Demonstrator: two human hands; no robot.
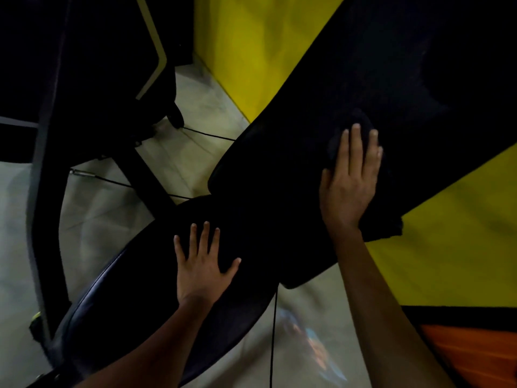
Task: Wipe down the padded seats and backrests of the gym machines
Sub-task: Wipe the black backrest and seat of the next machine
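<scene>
Frame post (42, 191) crowds seat (134, 303) on L; floor (302, 317) btwn pads open

Head camera looks steeply down, close over backrest (321, 135).

The room is dim. The floor (112, 219) is pale grey and smooth, with thin lines where its tiles meet. A soft patch of light with a bit of blue and orange shines on it near the bottom. A bright yellow wall (251, 51) stands at the back and comes down to meet the floor. A dark metal machine frame (44, 163) curves down on the left. Thin black cables (207, 135) stretch just over the floor. An orange panel (475, 357) with a black edge sits in the bottom right corner.
</scene>
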